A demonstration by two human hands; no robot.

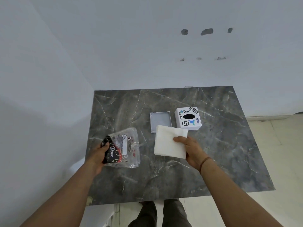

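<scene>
My right hand [190,150] grips a stack of white paper napkins [168,143] by its right edge, thumb on top, just above the dark marble table [164,177]. My left hand [98,155] holds a clear plastic wrapper [126,148] with a dark "Dove" label at its left end, over the table's left side. Behind the napkins lies a shallow grey tray or lid [159,119], open side up, partly covered by the napkins' far corner. To its right stands a white square tissue box [188,117] with stickers and a black oval opening on top.
White walls close off the table at the back and the left. The table's right and near edges drop to a pale tiled floor [282,153]. My legs [157,215] show below the near edge.
</scene>
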